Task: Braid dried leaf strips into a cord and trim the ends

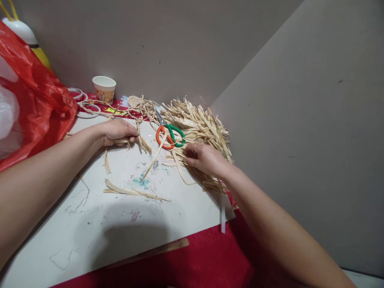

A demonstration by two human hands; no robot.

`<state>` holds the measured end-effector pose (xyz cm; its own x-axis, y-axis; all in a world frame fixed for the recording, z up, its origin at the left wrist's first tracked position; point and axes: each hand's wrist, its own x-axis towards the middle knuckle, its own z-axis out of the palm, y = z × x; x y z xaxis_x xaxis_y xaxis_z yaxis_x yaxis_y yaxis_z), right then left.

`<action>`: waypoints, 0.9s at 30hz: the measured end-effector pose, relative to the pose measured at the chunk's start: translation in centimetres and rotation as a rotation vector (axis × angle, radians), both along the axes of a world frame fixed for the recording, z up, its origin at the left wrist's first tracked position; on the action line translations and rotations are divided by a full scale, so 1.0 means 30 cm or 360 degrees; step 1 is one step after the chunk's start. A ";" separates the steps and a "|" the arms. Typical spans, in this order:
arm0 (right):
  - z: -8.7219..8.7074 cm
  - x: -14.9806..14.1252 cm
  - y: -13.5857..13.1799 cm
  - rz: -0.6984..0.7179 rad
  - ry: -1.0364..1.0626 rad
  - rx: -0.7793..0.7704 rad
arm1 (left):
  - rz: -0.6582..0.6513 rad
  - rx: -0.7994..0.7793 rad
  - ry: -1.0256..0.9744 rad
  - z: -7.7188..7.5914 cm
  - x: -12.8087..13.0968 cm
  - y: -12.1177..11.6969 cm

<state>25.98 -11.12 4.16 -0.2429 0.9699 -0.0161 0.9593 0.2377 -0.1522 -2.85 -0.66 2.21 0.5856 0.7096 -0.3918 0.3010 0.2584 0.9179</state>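
My left hand (117, 132) is closed around a small bundle of dried straw strips (143, 143) whose ends stick out to the right, resting on a stained white board (99, 228). My right hand (203, 158) lies with fingers curled at the near edge of a big heap of straw strips (199, 122), pinching at loose strips. Scissors (168, 134) with one orange and one green handle lie between my two hands. Loose strips (132, 191) are scattered across the board.
A red plastic bag (33, 100) bulges at the left. A paper cup (104, 89), white rings (87, 109) and coiled twine (141, 105) sit at the back by the grey wall. Red cloth (192, 264) covers the table under the board.
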 end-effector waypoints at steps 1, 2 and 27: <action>-0.003 0.003 -0.002 0.0008 -0.0006 0.0016 | 0.0003 -0.0008 0.0001 -0.001 0.000 0.001; -0.004 0.006 -0.004 -0.0004 0.0028 0.0015 | 0.0006 -0.0014 0.0001 -0.002 -0.001 0.002; 0.166 -0.117 0.025 -0.0514 0.1977 -0.0249 | 0.0146 -0.0107 0.0016 0.039 0.007 -0.037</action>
